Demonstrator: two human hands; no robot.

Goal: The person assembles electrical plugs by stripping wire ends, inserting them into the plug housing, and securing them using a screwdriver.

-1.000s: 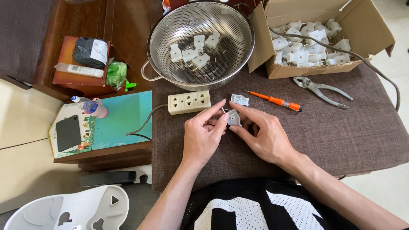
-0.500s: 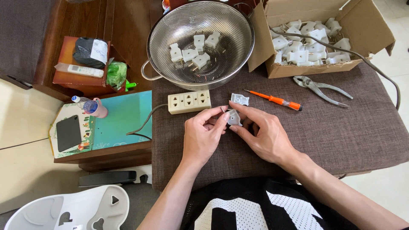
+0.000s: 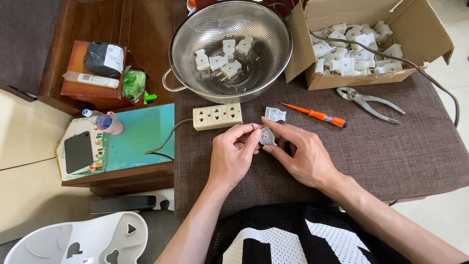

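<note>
My left hand (image 3: pixel 233 155) and my right hand (image 3: pixel 301 154) meet over the brown cloth (image 3: pixel 381 146), both pinching a small white plug part (image 3: pixel 267 138). The left fingertips hold a thin metal prong at its top edge. A second white plug half (image 3: pixel 275 115) lies just beyond the hands. A cream power strip (image 3: pixel 217 116) sits to the left of it, and an orange screwdriver (image 3: pixel 317 115) lies to the right. Behind them, a metal colander (image 3: pixel 229 46) holds several white plugs.
A cardboard box (image 3: pixel 361 44) full of white plugs stands at the back right, with grey pliers (image 3: pixel 369 100) in front of it. A grey cable (image 3: pixel 439 83) runs across the right side. At left, a wooden stand carries a teal board (image 3: pixel 139 137), a bottle and a remote.
Both hands stay in the same place on the plug part; only the fingers shift slightly.
</note>
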